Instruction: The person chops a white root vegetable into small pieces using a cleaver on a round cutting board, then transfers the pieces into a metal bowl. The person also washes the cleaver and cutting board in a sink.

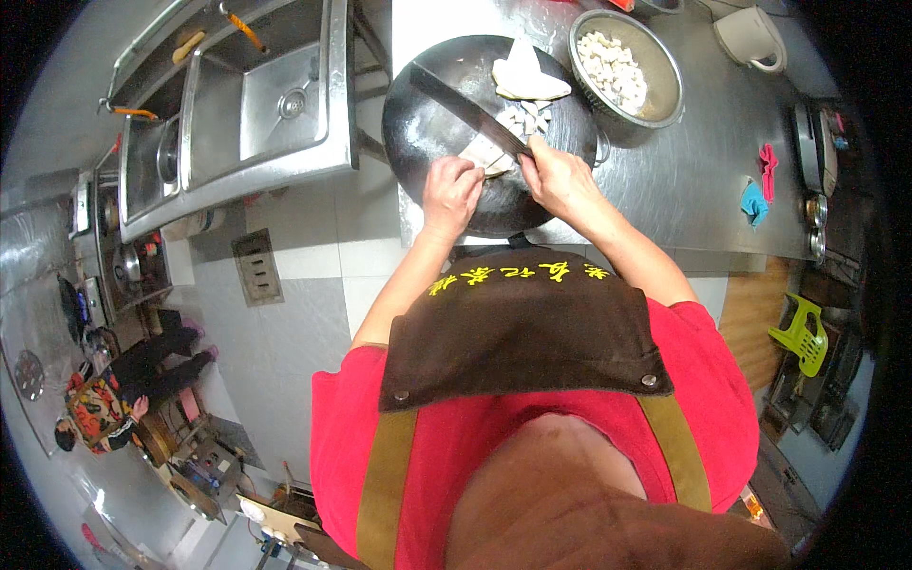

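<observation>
My right hand [559, 174] grips the handle end of a cleaver [459, 107], whose dark blade points up and to the left across a round, dark chopping board [427, 135]. My left hand [451, 192] presses its curled fingertips on a white slab of food [488, 153] beside the blade. Just beyond the cleaver is a small heap of white cut cubes [527, 117]. Larger pale slabs [527, 77] are piled at the board's far side. What the food is, I cannot tell.
A metal bowl [673, 85] of pale cubes [611, 71] stands right of the board on a steel table [662, 185]. Cloths, pink [767, 171] and blue [754, 203], and a white jug [748, 39] lie farther right. Left are steel sinks [278, 107]; another person [100, 413] is far left.
</observation>
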`<state>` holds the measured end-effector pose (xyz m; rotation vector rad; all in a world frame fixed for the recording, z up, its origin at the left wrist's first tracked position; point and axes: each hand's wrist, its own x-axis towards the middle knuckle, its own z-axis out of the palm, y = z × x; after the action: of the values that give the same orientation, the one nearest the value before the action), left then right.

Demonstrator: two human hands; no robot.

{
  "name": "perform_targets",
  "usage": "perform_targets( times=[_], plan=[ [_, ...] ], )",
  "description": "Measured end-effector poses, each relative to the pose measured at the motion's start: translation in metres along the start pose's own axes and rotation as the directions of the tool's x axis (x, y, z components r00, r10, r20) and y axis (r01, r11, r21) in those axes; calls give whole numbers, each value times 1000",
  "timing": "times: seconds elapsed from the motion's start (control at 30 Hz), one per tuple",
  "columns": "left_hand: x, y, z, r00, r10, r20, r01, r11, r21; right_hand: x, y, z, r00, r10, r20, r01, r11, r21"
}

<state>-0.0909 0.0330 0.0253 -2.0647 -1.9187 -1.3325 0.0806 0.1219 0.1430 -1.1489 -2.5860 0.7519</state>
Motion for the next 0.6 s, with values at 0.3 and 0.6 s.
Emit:
perform_targets(
  times=[0.3,0.6],
  plan=[
    [2,0,-1,999,8,-31,-9,1000,-13,1,13,21,996,34,86,-31,999,-41],
    [-5,-5,-8,1000,-19,1,19,999,-46,-4,16,43,990,40,136,-33,998,-54]
  ],
)
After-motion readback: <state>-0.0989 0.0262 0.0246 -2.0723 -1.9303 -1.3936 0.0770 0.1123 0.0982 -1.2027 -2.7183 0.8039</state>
